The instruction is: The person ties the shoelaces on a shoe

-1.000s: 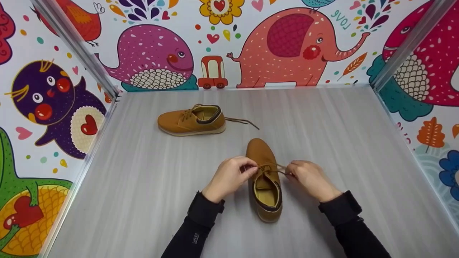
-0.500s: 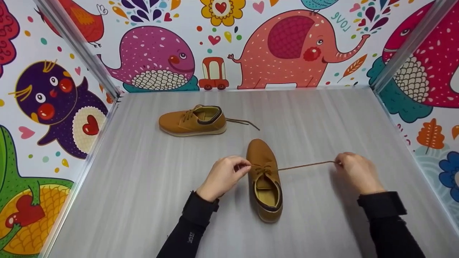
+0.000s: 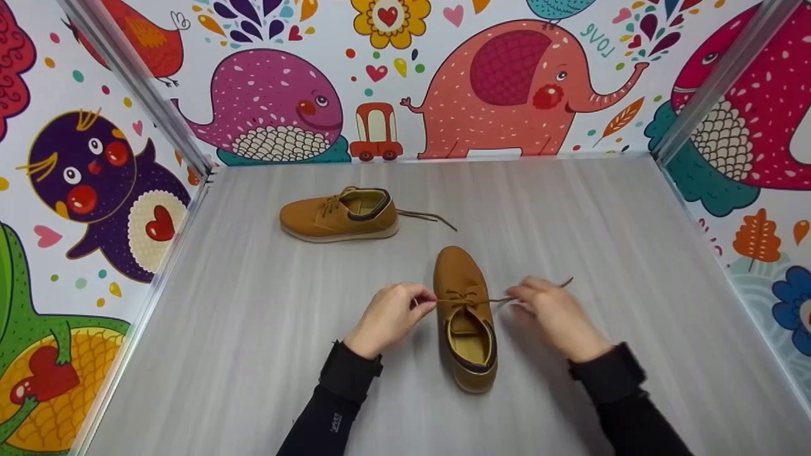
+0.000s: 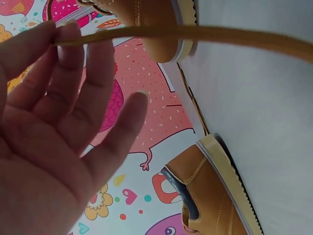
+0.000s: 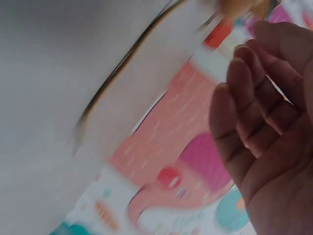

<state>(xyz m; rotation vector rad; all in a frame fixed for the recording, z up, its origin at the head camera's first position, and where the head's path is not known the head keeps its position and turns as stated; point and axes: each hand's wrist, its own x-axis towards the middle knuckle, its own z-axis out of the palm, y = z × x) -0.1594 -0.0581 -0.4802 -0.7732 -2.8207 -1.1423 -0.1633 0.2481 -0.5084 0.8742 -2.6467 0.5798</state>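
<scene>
A tan lace-up shoe (image 3: pixel 457 269) stands on the table with its toe pointing away from me. Its laces cross in a loose half knot over the tongue. With thumb and forefinger my left hand (image 3: pixel 389 316) pinches one lace (image 4: pixel 195 33), just left of the shoe; the other fingers are spread. On the shoe's right side my right hand (image 3: pixel 561 323) hovers close to the other lace (image 5: pixel 122 63), whose tip sticks out past the knuckles. In the right wrist view the fingers are loosely bent with nothing between them, and the lace runs apart from them.
A second tan shoe (image 3: pixel 310 218) sits farther back to the left, toe pointing left, with its laces (image 3: pixel 427 216) trailing right. Panels printed with cartoon animals (image 3: pixel 507 76) wall in the grey table (image 3: pixel 253 354) at the back and sides.
My right hand pulled its lace far out to the right, then let go and came back beside the shoe. My left hand shifted slightly left, still pinching its lace.
</scene>
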